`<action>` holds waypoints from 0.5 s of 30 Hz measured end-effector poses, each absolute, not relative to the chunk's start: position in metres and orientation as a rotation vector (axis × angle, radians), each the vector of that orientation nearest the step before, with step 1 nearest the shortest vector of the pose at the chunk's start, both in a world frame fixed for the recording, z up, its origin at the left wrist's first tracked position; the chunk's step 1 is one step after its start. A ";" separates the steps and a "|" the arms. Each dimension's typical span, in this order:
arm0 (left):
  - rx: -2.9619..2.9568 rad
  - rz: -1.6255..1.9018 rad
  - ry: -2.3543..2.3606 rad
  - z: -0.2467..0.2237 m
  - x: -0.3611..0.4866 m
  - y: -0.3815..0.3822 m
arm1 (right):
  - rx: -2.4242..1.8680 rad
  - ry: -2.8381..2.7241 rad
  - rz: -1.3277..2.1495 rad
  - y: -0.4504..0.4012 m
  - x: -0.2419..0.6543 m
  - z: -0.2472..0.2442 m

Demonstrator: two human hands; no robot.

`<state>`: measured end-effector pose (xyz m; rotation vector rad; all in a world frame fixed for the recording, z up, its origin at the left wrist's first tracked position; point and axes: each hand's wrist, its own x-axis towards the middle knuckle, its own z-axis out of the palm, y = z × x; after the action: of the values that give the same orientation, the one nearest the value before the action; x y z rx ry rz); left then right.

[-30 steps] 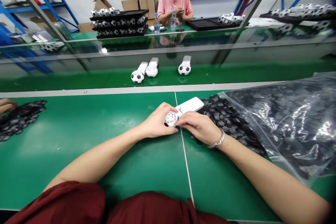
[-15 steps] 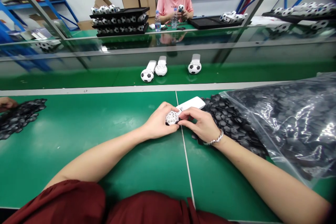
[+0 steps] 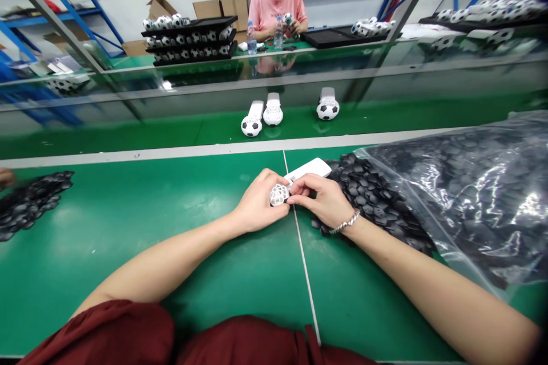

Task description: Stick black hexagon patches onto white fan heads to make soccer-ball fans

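My left hand [image 3: 258, 203] is wrapped round a white football-shaped device [image 3: 279, 195], whose ball end has a raised web pattern. Its white handle [image 3: 311, 170] points away to the upper right, over the green table. My right hand [image 3: 322, 199] has thumb and forefinger pinched together against the right side of the ball; whatever lies between the fingertips is hidden. Right behind that hand spreads a heap of small black pentagon pieces [image 3: 363, 188].
A clear plastic bag [image 3: 475, 194] full of black pieces lies at the right. More black pieces [image 3: 34, 199] are at the left, near another person's hand [image 3: 5, 178]. Beyond the table edge, the green belt [image 3: 192, 128] carries three devices [image 3: 327, 108]. A co-worker [image 3: 278, 8] sits opposite.
The three devices on the belt have shifted to the right. The ball has turned slightly in my left hand, and less black shows at its lower edge. My right hand keeps its pinch.
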<state>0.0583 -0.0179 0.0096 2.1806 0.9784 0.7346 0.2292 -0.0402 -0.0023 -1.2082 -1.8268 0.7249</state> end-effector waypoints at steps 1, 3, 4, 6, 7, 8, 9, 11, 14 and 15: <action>2.171 0.741 0.977 0.011 0.058 -0.018 | -1.203 -1.826 0.725 -0.040 0.229 -0.002; 2.160 0.740 0.982 0.016 0.053 -0.017 | -1.187 -1.845 0.697 -0.041 0.232 0.001; 2.165 0.737 0.998 0.020 0.048 -0.015 | -1.192 -1.863 0.655 -0.041 0.235 0.003; 2.206 0.757 1.064 0.030 0.032 -0.004 | -1.245 -1.912 0.513 -0.041 0.243 0.007; 2.237 0.787 1.124 0.035 0.021 0.005 | -1.293 -1.937 0.421 -0.041 0.247 0.008; 2.267 0.834 1.202 0.039 0.010 0.017 | -1.348 -1.966 0.328 -0.040 0.252 0.009; 2.283 0.883 1.317 0.042 -0.002 0.033 | -1.404 -1.997 0.242 -0.039 0.256 0.009; 2.282 0.924 1.665 0.046 -0.022 0.069 | -1.519 -2.066 0.100 -0.037 0.261 0.006; 2.175 0.915 2.032 0.044 -0.044 0.124 | -1.689 -2.117 -0.069 -0.036 0.263 0.002; 2.146 0.910 2.100 0.042 -0.048 0.139 | -1.742 -2.113 -0.122 -0.037 0.262 0.001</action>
<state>-0.0484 0.1387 0.0424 2.1459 2.1005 0.9099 0.2621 -0.0366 0.0014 -1.7420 -2.1133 -0.1222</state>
